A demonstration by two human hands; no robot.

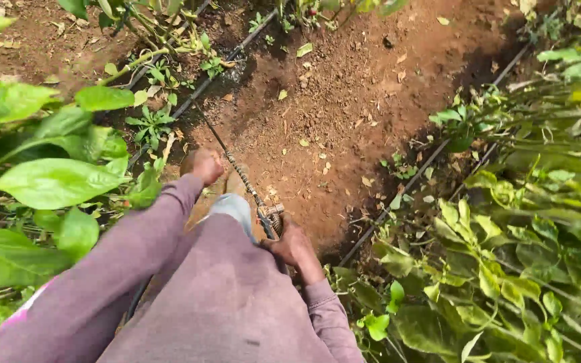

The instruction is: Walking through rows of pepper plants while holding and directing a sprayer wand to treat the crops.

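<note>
Down in the head view, the left hand reaches forward in a mauve sleeve, fingers curled shut around a thin dark rod. The right hand sits close to the body, clasped around the rod's wire-wrapped handle end. Two black drip hoses cross the red-brown soil.

Spray wand: one thin, dark metal rod, wound along its lower part with a pale coiled spring, ending near the body in a brass-coloured fitting. Pose: slanted, running from that fitting up and leftward over red-brown soil. The far tip reaches the low green plants; its end cannot be made out.
</note>
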